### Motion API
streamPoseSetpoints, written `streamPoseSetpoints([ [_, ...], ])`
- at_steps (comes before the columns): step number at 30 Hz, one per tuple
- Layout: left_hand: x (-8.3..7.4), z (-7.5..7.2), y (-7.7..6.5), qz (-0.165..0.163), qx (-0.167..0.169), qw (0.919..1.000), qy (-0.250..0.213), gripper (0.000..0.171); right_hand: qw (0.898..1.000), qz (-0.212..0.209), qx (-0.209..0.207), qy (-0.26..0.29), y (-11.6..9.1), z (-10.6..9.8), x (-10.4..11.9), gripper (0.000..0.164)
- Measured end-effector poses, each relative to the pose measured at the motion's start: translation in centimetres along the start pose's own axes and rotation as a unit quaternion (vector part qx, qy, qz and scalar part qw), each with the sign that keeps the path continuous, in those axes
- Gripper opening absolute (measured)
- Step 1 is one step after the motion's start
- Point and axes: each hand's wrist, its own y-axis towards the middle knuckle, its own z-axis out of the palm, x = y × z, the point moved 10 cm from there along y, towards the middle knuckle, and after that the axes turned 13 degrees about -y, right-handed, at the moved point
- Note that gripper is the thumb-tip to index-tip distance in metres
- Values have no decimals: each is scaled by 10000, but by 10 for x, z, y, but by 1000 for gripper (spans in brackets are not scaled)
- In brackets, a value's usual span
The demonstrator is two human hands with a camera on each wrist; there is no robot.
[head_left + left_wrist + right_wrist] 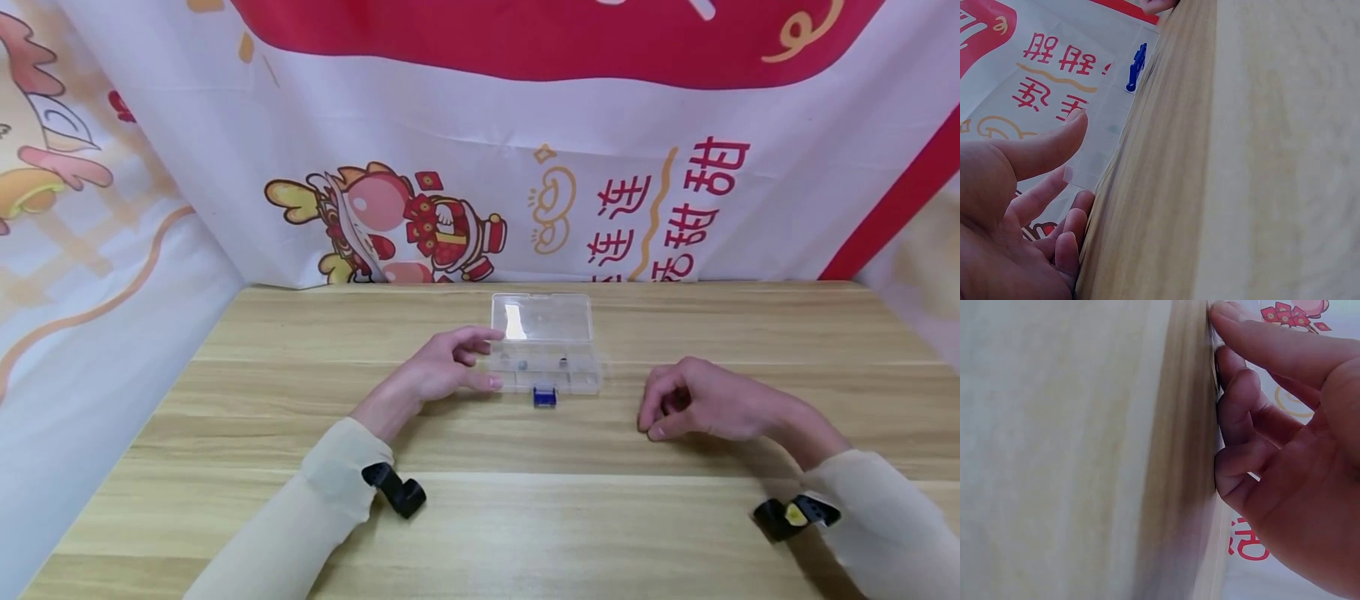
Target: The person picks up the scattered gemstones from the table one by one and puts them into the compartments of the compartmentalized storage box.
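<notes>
A clear plastic compartment box lies on the table with its transparent lid raised at the back. A blue latch hangs at its front edge. In its compartments are a few tiny pieces, one bluish piece and one dark piece. My left hand is at the box's left end, thumb at the front corner and index finger by the hinge, fingers relaxed and spread. To the right of the box, my right hand rests its bent fingertips on the tabletop; I cannot tell whether they pinch something small.
The wood-grain table ends at the back against a white printed cloth with red lettering. Another cloth hangs along the left side. A black wrist strap sits on the left sleeve, and a similar one on the right.
</notes>
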Motion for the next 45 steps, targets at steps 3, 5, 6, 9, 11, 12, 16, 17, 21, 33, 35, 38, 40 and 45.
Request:
streamPoseSetpoints([
  [3, -1, 0, 0, 4, 7, 10000, -8, 65, 9999, -42, -105, -67, -1, -1, 1, 7],
  [5, -1, 0, 0, 5, 6, 10000, 2, 65, 9997, -23, -198, -153, -1, -3, 2, 6],
  [6, -1, 0, 0, 5, 1, 10000, 1, 65, 9995, -39, -251, -187, 0, -4, 3, 6],
  [9, 0, 0, 0, 9, -7, 10000, 8, 65, 9989, -64, -408, -232, 0, -7, 6, 5],
  [11, 0, 0, 0, 5, -1, 10000, -2, 65, 9984, -68, -529, -200, 0, -10, 7, 4],
  [12, 0, 0, 0, 7, 6, 10000, -7, 66, 9980, -58, -596, -188, 0, -11, 8, 4],
  [16, 0, 2, 0, 25, 31, 10000, -22, 66, 9961, 41, -870, -111, 0, -18, 10, 5],
  [17, -1, 2, 0, 26, 30, 10000, -21, 66, 9955, 87, -936, -106, 0, -19, 10, 6],
  [21, -1, 2, 0, 8, 6, 10000, -20, 66, 9922, 232, -1213, -169, 3, -26, 12, 7],
  [33, 0, 1, 0, 16, -1, 10000, 29, 65, 9853, 166, -1702, -2, 13, -35, 23, 9],
  [35, 0, 0, 0, 22, -3, 10000, 40, 64, 9849, 158, -1725, 39, 15, -34, 24, 9],
  [38, 0, 0, 1, 32, -1, 10000, 51, 64, 9843, 196, -1753, 54, 18, -34, 24, 9],
  [40, 0, 0, 0, 30, 2, 10000, 45, 64, 9839, 234, -1773, 31, 19, -34, 24, 9],
  [45, -1, 0, -1, 25, 2, 10000, 22, 65, 9823, 344, -1838, -119, 22, -34, 23, 12],
])
